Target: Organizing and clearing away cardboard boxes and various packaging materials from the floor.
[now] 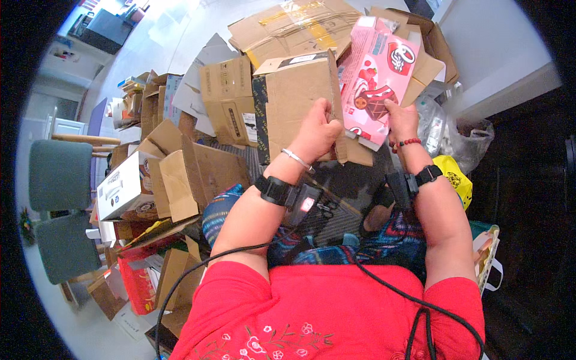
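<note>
My left hand (320,128) grips the near right edge of a brown cardboard box (299,94), which has black printed tape along its left side. The fingertips are hidden behind the cardboard. In my right hand (402,120) is a pink snack carton (375,76) printed with berries and a chocolate cake. My thumb lies on its front, and the fingers are out of sight behind it. The carton is tilted and stands right beside the box, with a loose end flap at its lower edge.
Behind the box lies a large taped cardboard box (292,27). Open cartons (180,180) and a white printed box (128,189) crowd the left. Clear plastic packaging (465,139) and a yellow bag (454,177) are at right. Two grey chair cushions (58,175) stand far left; black cables cross my body.
</note>
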A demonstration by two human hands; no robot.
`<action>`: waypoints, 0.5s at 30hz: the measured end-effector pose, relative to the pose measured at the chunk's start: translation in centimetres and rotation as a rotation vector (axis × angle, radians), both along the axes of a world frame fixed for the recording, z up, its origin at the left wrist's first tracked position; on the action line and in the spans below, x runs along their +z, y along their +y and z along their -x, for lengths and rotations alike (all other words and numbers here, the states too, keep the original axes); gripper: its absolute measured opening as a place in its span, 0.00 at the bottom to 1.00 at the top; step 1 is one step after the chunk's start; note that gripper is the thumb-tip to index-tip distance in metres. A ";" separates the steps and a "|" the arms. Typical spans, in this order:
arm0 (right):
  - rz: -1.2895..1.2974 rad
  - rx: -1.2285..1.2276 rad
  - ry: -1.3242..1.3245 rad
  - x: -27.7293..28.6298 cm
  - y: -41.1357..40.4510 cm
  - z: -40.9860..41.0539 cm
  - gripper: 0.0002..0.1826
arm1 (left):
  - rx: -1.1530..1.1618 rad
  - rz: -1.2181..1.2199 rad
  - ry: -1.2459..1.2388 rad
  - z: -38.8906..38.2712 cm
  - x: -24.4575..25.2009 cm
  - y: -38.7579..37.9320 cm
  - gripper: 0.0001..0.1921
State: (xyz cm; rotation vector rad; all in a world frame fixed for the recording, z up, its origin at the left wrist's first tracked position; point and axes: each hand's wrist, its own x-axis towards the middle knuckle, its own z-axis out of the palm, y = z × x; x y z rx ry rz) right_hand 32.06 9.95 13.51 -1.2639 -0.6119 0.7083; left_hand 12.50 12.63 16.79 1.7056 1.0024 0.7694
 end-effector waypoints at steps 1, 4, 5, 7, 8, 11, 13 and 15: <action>-0.002 0.002 -0.002 0.1 -0.2 0.3 0.13 | 0.002 -0.002 -0.002 -0.1 -0.4 0.0 0.11; 0.404 0.232 0.025 0.1 -1.9 2.3 0.11 | 0.045 -0.024 0.038 -0.4 -0.8 -0.4 0.11; 0.104 0.239 0.206 -1.9 -1.8 3.1 0.11 | 0.042 -0.038 0.066 -0.7 -0.4 -0.6 0.10; 0.266 0.355 0.216 -1.8 -2.2 3.9 0.12 | 0.049 -0.054 0.102 -0.5 0.1 -0.8 0.10; 0.265 0.357 0.218 -1.5 -2.0 3.8 0.12 | 0.044 -0.037 0.076 -0.3 0.1 -0.9 0.10; 0.374 0.306 -0.330 -1.0 -1.4 3.2 0.14 | 0.008 0.024 -0.051 -0.6 1.4 -2.3 0.10; 0.274 0.109 -0.209 -2.4 -0.7 3.0 0.17 | -0.021 0.062 -0.156 -1.4 1.7 -3.1 0.10; 0.540 0.112 -0.306 -3.3 -0.7 2.9 0.18 | -0.107 0.100 -0.311 -1.6 0.7 -3.4 0.11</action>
